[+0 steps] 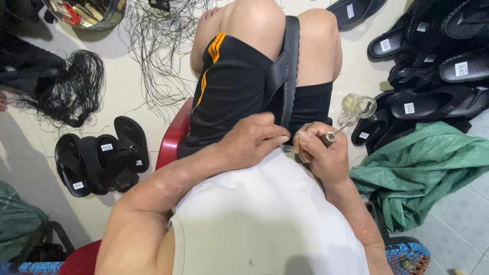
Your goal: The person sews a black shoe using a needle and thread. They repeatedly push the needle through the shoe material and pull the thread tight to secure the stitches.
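Person sits on a red chair (173,137), black shorts w/ orange stripes, white top; head cam looks straight down the lap. Floor (127,91) is pale tile

Biggest item nearby: green woven sack (423,163) at approx 4 o'clock from the hands. Heap of black sandals (433,66) w/ white size stickers at 1–2 o'clock; smaller cluster of black sandals (102,155) at 9 o'clock. Loose black thread (158,51) spread at 11 o'clock, metal bowl (86,12) w/ tools beyond it at 10–11 o'clock. Small clear glass jar (356,107) just beside the right knee, 2 o'clock

Work piece: black sandal (285,71), clamped edge-up betw the thighs, sole running 12→6 o'clock, near end reaching the hands. Prob light; rubbery sole looks stiffish but flexes, strap softer. Not fragile, matte so not slippery. Best held at the near end/edge, knees doing the clamping

Left hand (249,142): fingers curled, thumb + forefinger tips pinched tight at the sandal's near end, 3 o'clock of the palm; may be pinching thread, too small to tell

Right hand (321,153): closed fist round a metal-handled awl (331,136), thin point aimed to 1–2 o'clock. Sandal end sits at 9–10 o'clock of this fist, touching or just beside the knuckles; exact contact hidden
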